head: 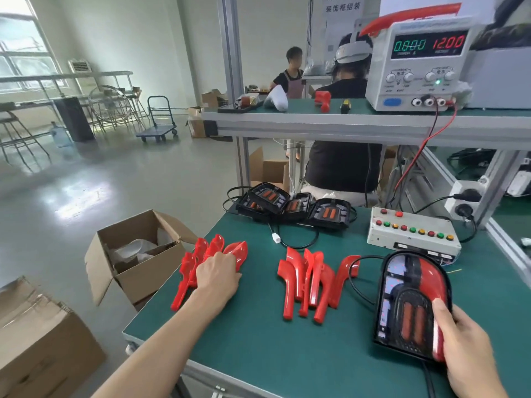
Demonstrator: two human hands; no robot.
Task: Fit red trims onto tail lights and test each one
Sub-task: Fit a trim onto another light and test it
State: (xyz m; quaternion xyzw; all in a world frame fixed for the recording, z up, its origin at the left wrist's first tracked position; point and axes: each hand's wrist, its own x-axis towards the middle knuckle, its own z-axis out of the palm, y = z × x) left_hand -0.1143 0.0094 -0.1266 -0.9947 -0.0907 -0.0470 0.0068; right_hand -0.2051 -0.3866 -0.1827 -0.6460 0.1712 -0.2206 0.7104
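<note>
Green matting covers the bench (258, 340) where a person works. Their right hand (465, 351) grasps a tail light (411, 305) by its near right edge, thumb laid over the red lens, the lamp resting flat on the mat with a red trim already along its right side. Just beyond the lamp sits a switch box (413, 231) with coloured buttons. Left of that grip lies a fan of loose trims (310, 285). Further left, the left hand (218, 272) reaches out with the arm straight, palm down, fingers curled onto a second pile of trims (195, 265); whether it has actually gripped one I cannot tell. Past that pile, off the bench edge, an open carton (138, 259) holds crumpled plastic bags. Behind the loose trims, three more lamps (296, 206) sit at the far edge. Up on the shelf a power supply (422, 67) reads 12.00.
</note>
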